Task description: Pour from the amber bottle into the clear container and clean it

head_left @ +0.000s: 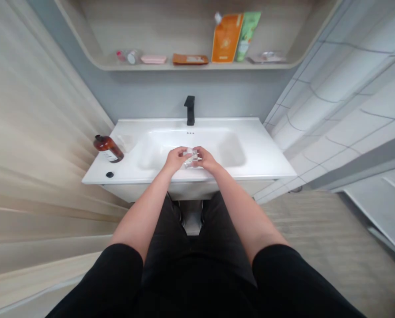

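Note:
Between my hands is a small clear container [190,158] with a whitish upper part, held above the front of the white sink [232,150]. My left hand [176,159] has its fingers closed on the container's left side. On the opposite side my right hand [206,160] grips it too. Its exact kind is too small and blurred to tell. At the counter's left stands an amber bottle [108,149] with a white label. A small black cap [109,174] lies in front of it, and a translucent item [126,142] rests just to its right.
A black faucet [190,110] rises behind the basin. Overhead, a shelf [111,66] holds an orange pouch [227,39], a green tube [247,35], a pink bar-shaped item [153,59] and a flat orange packet [190,59]. A beige curtain [35,110] hangs at left; white tiles [336,123] line the right.

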Available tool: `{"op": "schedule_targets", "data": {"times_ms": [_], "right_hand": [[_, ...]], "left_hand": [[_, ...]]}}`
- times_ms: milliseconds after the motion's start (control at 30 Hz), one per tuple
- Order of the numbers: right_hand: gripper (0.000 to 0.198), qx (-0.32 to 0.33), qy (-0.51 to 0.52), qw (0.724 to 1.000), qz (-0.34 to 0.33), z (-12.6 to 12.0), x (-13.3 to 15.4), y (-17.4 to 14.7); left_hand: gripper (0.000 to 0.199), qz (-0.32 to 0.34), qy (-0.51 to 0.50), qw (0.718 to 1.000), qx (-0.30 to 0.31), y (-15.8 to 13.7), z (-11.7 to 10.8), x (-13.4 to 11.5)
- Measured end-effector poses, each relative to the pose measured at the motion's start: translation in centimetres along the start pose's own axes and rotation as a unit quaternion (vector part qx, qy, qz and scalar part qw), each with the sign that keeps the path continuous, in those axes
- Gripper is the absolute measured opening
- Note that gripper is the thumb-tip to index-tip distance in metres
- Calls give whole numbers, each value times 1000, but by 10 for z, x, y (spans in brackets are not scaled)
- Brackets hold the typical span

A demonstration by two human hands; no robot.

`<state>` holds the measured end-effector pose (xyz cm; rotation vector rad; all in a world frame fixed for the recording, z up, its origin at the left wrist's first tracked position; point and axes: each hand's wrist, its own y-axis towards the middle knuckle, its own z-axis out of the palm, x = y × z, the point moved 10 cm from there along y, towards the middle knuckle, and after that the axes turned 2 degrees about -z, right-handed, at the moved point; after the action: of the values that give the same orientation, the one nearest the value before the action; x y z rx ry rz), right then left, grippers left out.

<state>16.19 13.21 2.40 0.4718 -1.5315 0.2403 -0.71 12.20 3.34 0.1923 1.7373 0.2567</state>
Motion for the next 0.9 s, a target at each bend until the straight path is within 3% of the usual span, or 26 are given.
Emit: {"op": "schedule_targets", "data": {"times_ms": [100,200,367,533,633,900], "right_hand": [[74,-1,7,1000,0,0,0,0],[74,-5,2,1000,-3,0,0,1],[75,-9,-21,1000,-12,-2,2,2],[74,-11,-22,1000,-11,-1,3,1],[73,-21,-29,999,-18,-3,6,0],[75,-8,-13,1000,-19,-1,7,1]], "left_hand": [[50,37,-13,998,40,0,4,-9],[56,60,-24,997,39,2,5,-13],[54,8,1,1000,-4,4,0,2],[59,-37,-60,996,47,-1,5,8],[62,-30,-62,996,63,-2,7,2],[56,-14,-24,999,30,-1,2,-2]]}}
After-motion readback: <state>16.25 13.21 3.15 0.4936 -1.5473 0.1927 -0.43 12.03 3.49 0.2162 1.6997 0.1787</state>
